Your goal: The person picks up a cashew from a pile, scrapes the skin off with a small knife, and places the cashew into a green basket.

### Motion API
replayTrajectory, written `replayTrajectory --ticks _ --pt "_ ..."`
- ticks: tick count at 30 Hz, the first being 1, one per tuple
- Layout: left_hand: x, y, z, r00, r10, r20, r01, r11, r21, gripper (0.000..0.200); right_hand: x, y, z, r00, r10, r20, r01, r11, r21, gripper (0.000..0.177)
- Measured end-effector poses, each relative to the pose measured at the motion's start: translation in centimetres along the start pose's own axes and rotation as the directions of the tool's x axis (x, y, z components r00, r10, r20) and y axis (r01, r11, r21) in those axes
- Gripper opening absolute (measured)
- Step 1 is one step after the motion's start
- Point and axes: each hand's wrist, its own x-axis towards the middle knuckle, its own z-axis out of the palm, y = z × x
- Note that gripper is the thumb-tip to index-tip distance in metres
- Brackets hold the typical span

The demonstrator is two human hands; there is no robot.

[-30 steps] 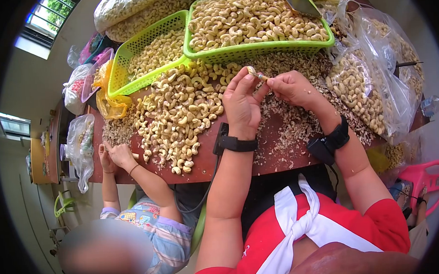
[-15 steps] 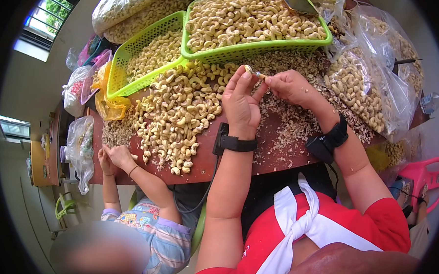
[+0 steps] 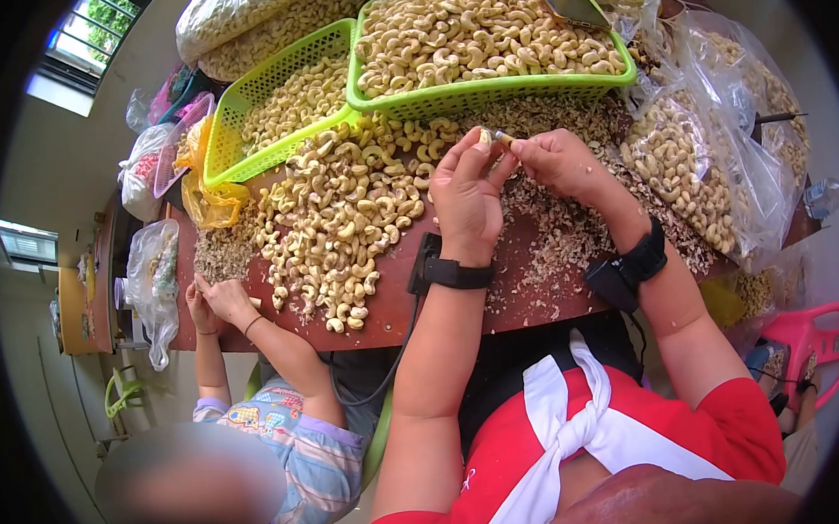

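Note:
Between its thumb and fingertips my left hand [image 3: 467, 199] pinches a single cashew nut [image 3: 485, 137], held above the table. My right hand [image 3: 562, 169] is closed round a small knife [image 3: 505, 138] with a short pale handle, its tip at the cashew. The blade is too small to make out well. Left of my left hand spreads a loose pile of cashews [image 3: 342, 214]. Below and around my right hand lie brown skin scraps [image 3: 555, 247]. Both wrists wear black straps.
A large green basket [image 3: 487, 92] full of cashews stands at the back, with a yellow-green basket [image 3: 233, 167] beside it. Clear bags of cashews [image 3: 682, 171] sit at the right. At the left, another person's hands [image 3: 217, 301] work over the red-brown table [image 3: 398, 310].
Both my hands have shifted slightly right and a little nearer to me, with the cashew and knife still held. The cashew's angle between my fingers looks slightly different.

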Motion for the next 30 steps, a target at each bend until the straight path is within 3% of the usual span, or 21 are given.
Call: replayTrajectory --ticks 8,17,20,23,30 --pt "0.11 0.22 -0.26 0.999 -0.001 -0.047 0.001 1.0 -0.015 0.024 0.54 0.89 -0.01 0.997 0.054 0.057 -0.056 0.998 0.033 0.037" --pt "0.2 0.23 -0.48 0.999 -0.034 0.027 0.033 0.999 0.035 0.019 0.19 0.41 -0.21 0.998 0.057 0.011 -0.058 0.998 0.012 0.039" --pt "0.18 -0.19 -0.35 0.999 -0.002 0.049 0.004 1.0 -0.03 0.02 0.31 0.57 -0.42 0.996 0.082 0.024 -0.084 0.995 0.058 0.039" --pt "0.16 0.01 -0.2 1.0 0.005 -0.027 -0.006 1.0 -0.018 0.02 0.17 0.22 -0.06 0.997 0.068 0.041 -0.072 0.994 0.086 0.039" --pt "0.32 0.24 -0.37 0.999 -0.04 0.017 0.041 0.998 -0.049 0.021 0.25 0.28 -0.15 0.995 0.078 0.066 -0.081 0.995 0.051 0.037"
